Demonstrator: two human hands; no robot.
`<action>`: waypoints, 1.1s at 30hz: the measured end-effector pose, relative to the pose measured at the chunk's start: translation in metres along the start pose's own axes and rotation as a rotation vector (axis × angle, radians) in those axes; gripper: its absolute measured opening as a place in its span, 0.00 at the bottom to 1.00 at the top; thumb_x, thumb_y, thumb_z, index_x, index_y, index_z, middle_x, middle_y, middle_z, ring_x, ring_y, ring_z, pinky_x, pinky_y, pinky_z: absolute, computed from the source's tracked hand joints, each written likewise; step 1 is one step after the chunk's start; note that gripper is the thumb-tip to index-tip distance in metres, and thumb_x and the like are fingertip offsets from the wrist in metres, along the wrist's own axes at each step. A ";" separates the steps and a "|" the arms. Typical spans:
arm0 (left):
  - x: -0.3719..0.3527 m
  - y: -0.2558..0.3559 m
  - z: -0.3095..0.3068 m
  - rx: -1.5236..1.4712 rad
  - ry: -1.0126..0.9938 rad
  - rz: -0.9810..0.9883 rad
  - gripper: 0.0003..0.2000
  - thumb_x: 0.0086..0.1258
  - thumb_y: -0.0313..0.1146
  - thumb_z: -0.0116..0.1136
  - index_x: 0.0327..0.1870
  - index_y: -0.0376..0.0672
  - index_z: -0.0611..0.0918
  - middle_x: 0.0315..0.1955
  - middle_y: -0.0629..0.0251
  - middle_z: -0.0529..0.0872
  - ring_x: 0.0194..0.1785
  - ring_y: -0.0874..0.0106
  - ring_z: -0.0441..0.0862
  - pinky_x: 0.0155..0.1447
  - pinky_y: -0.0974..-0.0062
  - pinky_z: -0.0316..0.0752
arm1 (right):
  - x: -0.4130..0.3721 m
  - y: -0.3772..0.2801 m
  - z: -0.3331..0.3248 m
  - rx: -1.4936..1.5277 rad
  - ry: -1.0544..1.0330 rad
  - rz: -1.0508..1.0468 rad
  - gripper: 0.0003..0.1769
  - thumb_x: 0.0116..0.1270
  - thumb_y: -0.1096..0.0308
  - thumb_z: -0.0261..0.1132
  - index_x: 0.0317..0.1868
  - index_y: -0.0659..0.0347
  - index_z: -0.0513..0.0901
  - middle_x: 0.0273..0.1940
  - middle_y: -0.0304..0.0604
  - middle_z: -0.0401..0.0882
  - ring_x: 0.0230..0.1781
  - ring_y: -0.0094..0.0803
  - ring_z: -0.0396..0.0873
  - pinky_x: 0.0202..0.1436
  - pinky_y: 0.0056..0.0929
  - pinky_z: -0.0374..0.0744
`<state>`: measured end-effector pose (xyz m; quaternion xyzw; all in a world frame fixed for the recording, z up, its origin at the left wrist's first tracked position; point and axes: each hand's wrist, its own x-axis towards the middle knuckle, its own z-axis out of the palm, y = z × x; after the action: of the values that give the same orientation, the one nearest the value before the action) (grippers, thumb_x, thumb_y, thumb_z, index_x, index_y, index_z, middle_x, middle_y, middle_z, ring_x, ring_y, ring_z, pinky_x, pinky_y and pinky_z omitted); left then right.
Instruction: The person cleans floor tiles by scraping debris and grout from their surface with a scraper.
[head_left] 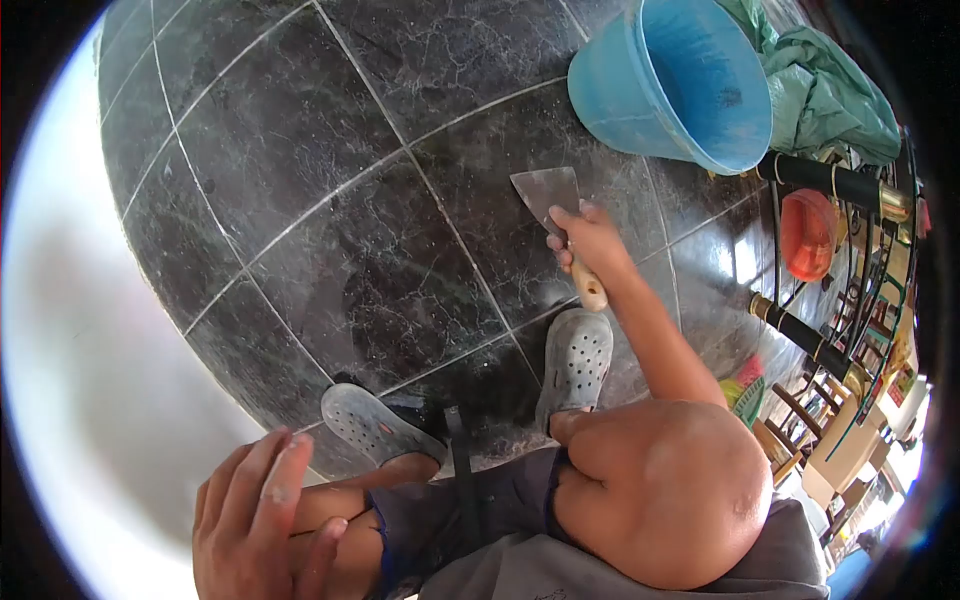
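My right hand [588, 240] is closed around the pale handle of a scraper [550, 193]. Its flat metal blade points up and left, above the dark tiled floor [330, 230], and the handle's end shows below my palm. At the lower left, my left hand [262, 515] is raised near my knee, with its fingers apart and nothing between them. Whitish dust or paste marks one of its fingertips. Beyond the scraper, at the upper right, stands a light blue bucket [610, 85] with stains inside.
Green plastic sheeting [835, 95] lies beside the bucket. A black metal rack [850, 190] with a red-orange basin [808, 235] stands at the right, near wooden chairs and cardboard. My grey clogs [580, 355] are on the floor. A white wall [90, 350] curves along the left.
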<state>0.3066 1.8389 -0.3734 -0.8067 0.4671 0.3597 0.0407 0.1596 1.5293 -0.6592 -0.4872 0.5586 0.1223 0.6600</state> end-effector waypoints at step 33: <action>0.022 -0.004 -0.002 -0.189 -0.047 -0.109 0.28 0.71 0.46 0.56 0.65 0.34 0.75 0.57 0.43 0.80 0.59 0.46 0.79 0.63 0.52 0.72 | 0.017 -0.015 0.003 0.019 0.025 -0.140 0.09 0.75 0.65 0.59 0.47 0.60 0.76 0.22 0.37 0.73 0.12 0.22 0.68 0.15 0.25 0.68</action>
<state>0.3175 1.8245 -0.3864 -0.8224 0.3855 0.4184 -0.0051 0.1779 1.5179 -0.6667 -0.5204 0.5327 0.0644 0.6643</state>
